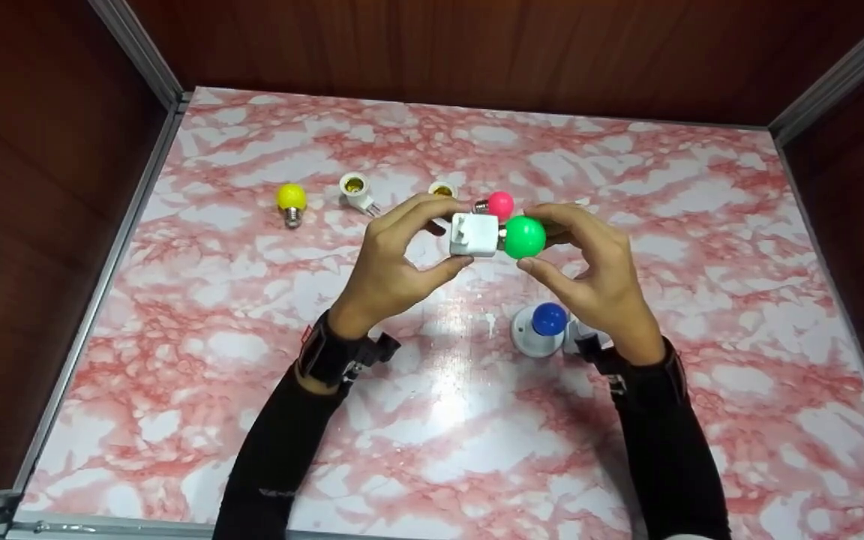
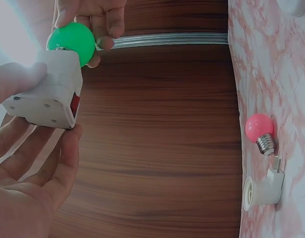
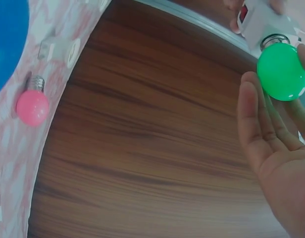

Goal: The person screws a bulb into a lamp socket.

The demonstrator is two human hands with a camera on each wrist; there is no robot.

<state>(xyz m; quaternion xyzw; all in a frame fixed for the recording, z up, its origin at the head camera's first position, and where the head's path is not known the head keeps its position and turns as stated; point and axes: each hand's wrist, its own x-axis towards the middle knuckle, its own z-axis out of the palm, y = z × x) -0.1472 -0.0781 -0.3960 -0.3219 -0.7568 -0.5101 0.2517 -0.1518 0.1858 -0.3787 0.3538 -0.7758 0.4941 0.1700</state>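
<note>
Above the table, my left hand [image 1: 394, 259] grips a white plug-in lamp socket [image 1: 479, 235] between thumb and fingers. Its prongs face up in the head view, and a red switch [image 2: 75, 104] shows on its side in the left wrist view. My right hand [image 1: 593, 266] holds a green light bulb [image 1: 524, 238] by its round glass, thumb on one side and fingers on the other. The bulb's metal screw base [image 3: 275, 40] points into the socket, part of its thread still showing in the right wrist view.
A yellow bulb [image 1: 292, 198], a white angled socket [image 1: 357, 192] and a pink bulb [image 1: 500, 205] lie farther back. Another socket [image 1: 443, 189] is partly behind my left hand. A blue bulb [image 1: 550, 319] stands on a round white base [image 1: 528, 343] near my right wrist. Wood-grain panels [image 1: 477, 52] enclose the table.
</note>
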